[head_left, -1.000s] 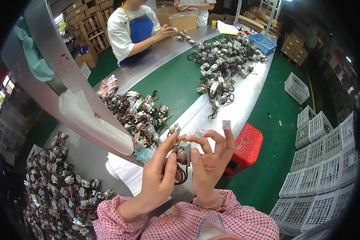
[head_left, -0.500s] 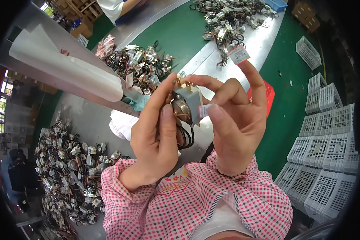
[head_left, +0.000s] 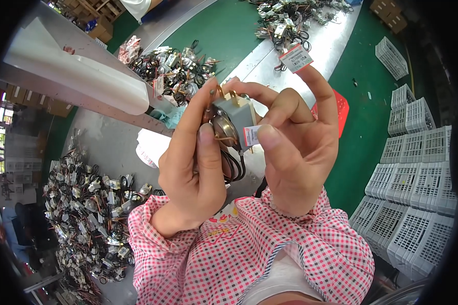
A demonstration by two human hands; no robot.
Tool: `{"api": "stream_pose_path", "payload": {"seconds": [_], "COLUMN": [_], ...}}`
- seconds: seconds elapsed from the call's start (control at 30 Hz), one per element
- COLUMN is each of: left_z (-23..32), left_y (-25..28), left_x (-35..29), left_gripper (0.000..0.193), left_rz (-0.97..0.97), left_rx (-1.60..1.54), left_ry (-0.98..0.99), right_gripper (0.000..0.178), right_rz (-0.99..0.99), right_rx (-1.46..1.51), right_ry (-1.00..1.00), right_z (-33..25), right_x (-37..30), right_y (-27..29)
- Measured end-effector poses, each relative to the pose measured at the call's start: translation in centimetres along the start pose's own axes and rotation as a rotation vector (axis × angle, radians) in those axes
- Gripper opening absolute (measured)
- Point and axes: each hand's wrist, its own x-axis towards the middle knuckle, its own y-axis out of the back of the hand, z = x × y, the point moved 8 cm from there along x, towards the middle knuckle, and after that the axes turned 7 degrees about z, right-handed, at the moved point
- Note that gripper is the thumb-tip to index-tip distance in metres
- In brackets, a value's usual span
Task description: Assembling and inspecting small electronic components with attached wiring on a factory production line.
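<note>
Held up before my chest, my left hand (head_left: 193,168) grips a small grey-cased electrical part, apparently a thermostat (head_left: 239,114), with a round metal cap and copper-coloured terminals. Its looped black cable (head_left: 234,170) hangs below. My right hand (head_left: 303,147) has its thumb on a small white-and-red label (head_left: 251,135) at the edge of the grey case, while bent fingers reach behind and above the part. Whether the label is fully stuck down, I cannot tell. A larger label (head_left: 295,58) clings to the tip of a raised right finger.
Tangled piles of similar parts lie at lower left (head_left: 89,218), beyond my hands (head_left: 175,71) and far along the metal bench (head_left: 318,46). A white roll (head_left: 76,76) slants at left. Stacked grey crates (head_left: 417,188) and a red basket (head_left: 341,114) stand right. Another person's arm shows at top.
The view has shifted slightly, and both hands with the part sit a little higher and further left in it. The part has tilted slightly; the thumb stays at the small label.
</note>
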Motion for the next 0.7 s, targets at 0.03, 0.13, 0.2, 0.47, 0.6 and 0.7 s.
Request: {"api": "stream_pose_path", "payload": {"seconds": [0.03,0.13,0.2,0.47,0.6,0.7], "left_z": [0.0,-0.1,0.1,-0.9,-0.8,0.2], "left_y": [0.1,0.1,0.2,0.2,0.4,0.2], "left_x": [0.0,0.0,0.1,-0.2,-0.2,0.3], "left_gripper": [0.037,0.037,0.037,0.037,0.037,0.036], "left_rz": [0.000,-0.013,-0.007,0.048,0.048,0.002], "left_rx": [0.001,0.035,0.041,0.077,0.072,0.038], "left_ry": [0.001,0.000,-0.020,-0.114,-0.116,-0.015], "right_gripper": [0.064,0.065,0.065,0.065,0.065,0.065], "right_rz": [0.001,0.008,0.002,-0.015,-0.029,-0.025], "right_rx": [-0.002,-0.016,-0.019,-0.026,-0.023,-0.025], "right_ry": [-0.005,-0.013,-0.017,-0.020,0.005,0.003], "right_z": [0.0,0.1,0.1,0.4,0.3,0.5], "right_x": [0.0,-0.1,0.0,-0.1,-0.1,0.0], "right_y": [-0.1,-0.2,-0.2,-0.2,-0.4,-0.2]}}
